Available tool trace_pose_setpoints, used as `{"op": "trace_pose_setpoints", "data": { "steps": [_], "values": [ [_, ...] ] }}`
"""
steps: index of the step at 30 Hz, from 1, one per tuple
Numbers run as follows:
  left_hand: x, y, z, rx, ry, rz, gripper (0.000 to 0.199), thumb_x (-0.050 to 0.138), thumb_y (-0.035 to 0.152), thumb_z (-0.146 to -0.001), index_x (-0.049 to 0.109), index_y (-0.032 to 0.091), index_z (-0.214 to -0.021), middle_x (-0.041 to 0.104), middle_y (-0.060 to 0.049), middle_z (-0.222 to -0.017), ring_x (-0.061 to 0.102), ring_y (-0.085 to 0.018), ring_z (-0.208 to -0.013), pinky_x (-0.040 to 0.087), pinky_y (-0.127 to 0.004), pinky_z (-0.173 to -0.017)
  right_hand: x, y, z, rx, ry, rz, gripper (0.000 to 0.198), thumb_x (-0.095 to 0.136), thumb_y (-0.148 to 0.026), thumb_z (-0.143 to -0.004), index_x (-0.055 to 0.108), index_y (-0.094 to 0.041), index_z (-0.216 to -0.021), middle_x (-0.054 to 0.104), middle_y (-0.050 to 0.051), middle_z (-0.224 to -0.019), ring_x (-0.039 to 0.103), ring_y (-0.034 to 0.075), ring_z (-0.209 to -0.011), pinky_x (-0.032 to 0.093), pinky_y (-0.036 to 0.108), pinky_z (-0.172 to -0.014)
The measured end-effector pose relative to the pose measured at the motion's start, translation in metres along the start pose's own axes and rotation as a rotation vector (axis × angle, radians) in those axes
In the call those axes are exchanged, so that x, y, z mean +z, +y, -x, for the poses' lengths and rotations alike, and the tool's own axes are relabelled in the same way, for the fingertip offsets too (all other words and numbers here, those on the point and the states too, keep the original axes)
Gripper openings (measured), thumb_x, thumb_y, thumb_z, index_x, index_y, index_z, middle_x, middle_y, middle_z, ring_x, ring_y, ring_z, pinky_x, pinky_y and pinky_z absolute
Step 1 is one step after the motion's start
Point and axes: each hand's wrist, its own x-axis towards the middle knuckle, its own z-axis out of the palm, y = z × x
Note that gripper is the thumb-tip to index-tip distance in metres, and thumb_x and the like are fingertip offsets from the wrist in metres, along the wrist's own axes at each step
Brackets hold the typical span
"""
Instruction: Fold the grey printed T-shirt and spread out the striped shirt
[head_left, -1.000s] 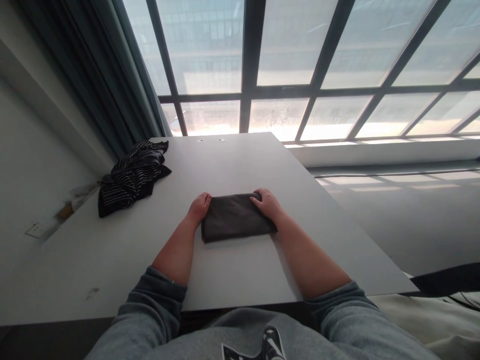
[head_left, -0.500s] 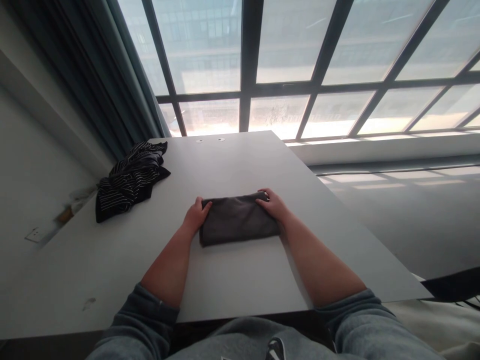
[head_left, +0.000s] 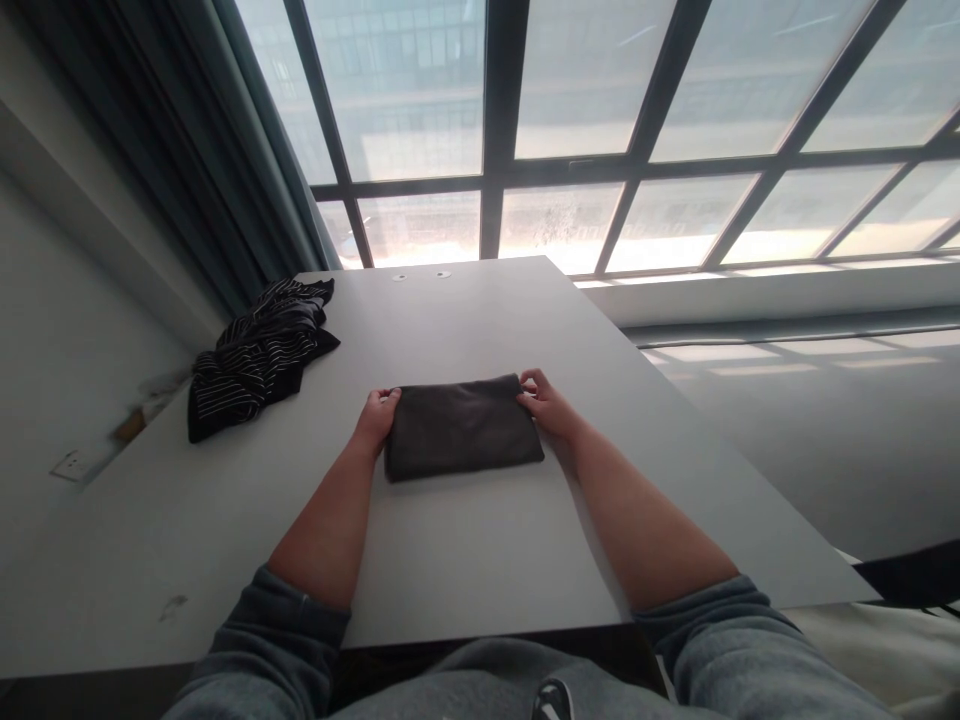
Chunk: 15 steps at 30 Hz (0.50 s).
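Note:
A dark grey folded cloth (head_left: 463,428) lies on the white table in front of me, a neat rectangle with its long sides running left to right. My left hand (head_left: 377,412) pinches its far left corner, the thumb on top. At the far right corner, my right hand (head_left: 546,402) has thumb and fingers closed on the edge. Part of the fingers of both hands is hidden from view. Whether the cloth is a garment or a towel cannot be made out.
A crumpled black cloth with white stripes (head_left: 262,360) lies at the left edge of the white table (head_left: 480,560). Two small round fittings are set near the far edge. Beyond stand a large window (head_left: 562,220) and a dark curtain (head_left: 187,150).
The grey cloth has shifted a little left and lies straighter, with a smoother top. My left hand has moved left with it; my right hand now grips nearer the corner's outer edge.

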Motion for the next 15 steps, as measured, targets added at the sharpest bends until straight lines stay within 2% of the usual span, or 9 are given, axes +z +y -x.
{"op": "trace_pose_setpoints", "data": {
  "steps": [4, 6, 9, 15],
  "values": [
    [-0.0039, 0.0030, 0.0012, 0.021, 0.046, -0.028, 0.040, 0.058, 0.050, -0.096, 0.055, 0.018, -0.119, 0.069, -0.008, -0.098, 0.063, -0.017, -0.081, 0.050, -0.030, -0.081, -0.0005, -0.0005, -0.0002, -0.048, 0.007, 0.123, 0.041, 0.069, -0.050, -0.076, 0.055, -0.018, -0.099, 0.065, 0.002, -0.097, 0.052, 0.006, -0.075, 0.040, 0.015, -0.064],
    [-0.0061, 0.0047, 0.0024, 0.036, 0.073, -0.055, 0.037, 0.058, 0.048, -0.097, 0.054, 0.020, -0.120, 0.067, -0.006, -0.094, 0.061, -0.017, -0.080, 0.048, -0.030, -0.084, -0.0017, -0.0026, 0.0005, -0.033, -0.029, 0.189, 0.035, 0.065, -0.048, -0.078, 0.062, -0.015, -0.090, 0.064, 0.003, -0.090, 0.051, 0.008, -0.078, 0.040, 0.017, -0.067],
    [-0.0077, 0.0059, 0.0038, 0.068, 0.102, -0.130, 0.032, 0.054, 0.044, -0.098, 0.053, 0.022, -0.121, 0.061, -0.002, -0.087, 0.056, -0.017, -0.077, 0.046, -0.031, -0.086, -0.0026, -0.0060, 0.0015, -0.012, -0.085, 0.219, 0.039, 0.065, -0.046, -0.077, 0.072, -0.014, -0.098, 0.067, 0.006, -0.096, 0.055, 0.011, -0.087, 0.043, 0.020, -0.075],
    [-0.0072, 0.0046, 0.0030, 0.132, 0.096, -0.186, 0.022, 0.047, 0.037, -0.099, 0.054, 0.024, -0.115, 0.055, 0.001, -0.080, 0.054, -0.016, -0.074, 0.046, -0.030, -0.086, 0.0015, -0.0062, 0.0029, -0.029, -0.085, 0.230, 0.053, 0.076, -0.053, -0.076, 0.073, -0.015, -0.113, 0.069, 0.005, -0.105, 0.060, 0.013, -0.092, 0.050, 0.023, -0.081]
  ]
}}
